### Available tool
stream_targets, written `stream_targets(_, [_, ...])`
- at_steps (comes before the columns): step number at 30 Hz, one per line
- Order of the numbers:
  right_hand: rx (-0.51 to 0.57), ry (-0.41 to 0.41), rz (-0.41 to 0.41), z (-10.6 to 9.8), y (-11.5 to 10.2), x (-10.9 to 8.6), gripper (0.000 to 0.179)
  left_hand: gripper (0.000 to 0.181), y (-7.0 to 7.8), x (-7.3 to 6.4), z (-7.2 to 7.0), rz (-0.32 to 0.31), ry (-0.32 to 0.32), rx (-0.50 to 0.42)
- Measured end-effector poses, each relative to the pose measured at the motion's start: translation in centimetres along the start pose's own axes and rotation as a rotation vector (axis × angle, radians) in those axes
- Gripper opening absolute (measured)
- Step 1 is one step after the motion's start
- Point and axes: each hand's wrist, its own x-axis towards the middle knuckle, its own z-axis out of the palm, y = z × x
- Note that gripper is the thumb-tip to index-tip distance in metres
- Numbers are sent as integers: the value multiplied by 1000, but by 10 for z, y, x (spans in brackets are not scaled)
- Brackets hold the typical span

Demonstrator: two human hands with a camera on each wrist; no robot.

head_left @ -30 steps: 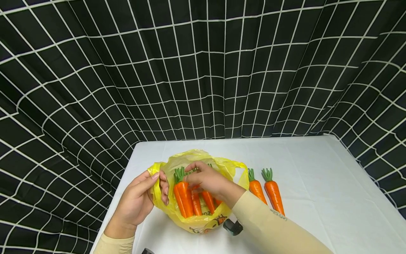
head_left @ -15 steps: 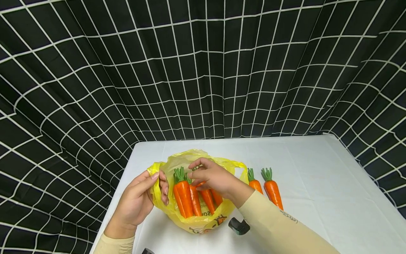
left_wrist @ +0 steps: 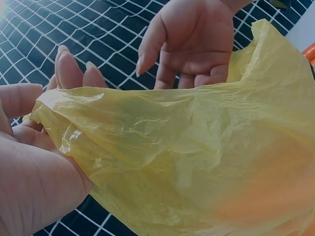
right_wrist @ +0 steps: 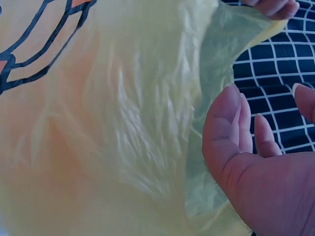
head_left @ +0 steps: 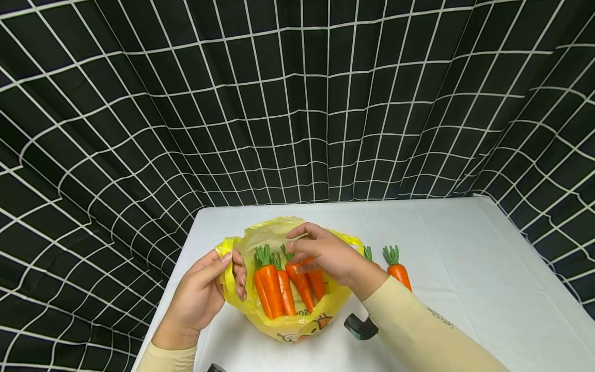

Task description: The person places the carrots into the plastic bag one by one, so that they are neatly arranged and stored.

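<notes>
Can see carrots [head_left: 268,289] lying in the yellow bag [head_left: 274,328], long ways front to back, with green tops pointing to the far side and orange ends coming near, a bit to the right. Pinching the bag's left edge with the left grip [head_left: 204,289], just left of the carrots. Holding the right grip [head_left: 327,256] over the right-side ones, fingers loosely bent and apart; cannot tell if touching. Also lying on the tabletop [head_left: 451,248], right of the bag: two more carrots [head_left: 398,276].

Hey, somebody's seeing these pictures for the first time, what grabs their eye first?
Probably the bright orange carrots in the open yellow bag, its edge held by the left hand, the right hand over its mouth. Behind the white table, the black cloth with its white grid likely draws the eye next.
</notes>
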Motion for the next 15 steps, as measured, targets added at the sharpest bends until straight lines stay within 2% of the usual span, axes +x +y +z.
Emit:
stream_targets(8, [19, 21, -5, -11, -5, -7, 37, 32, 0, 0, -1, 3, -8, -8])
stream_targets(15, [34, 77, 6, -26, -9, -12, 38, 32, 1, 0, -2, -6, 2, -14])
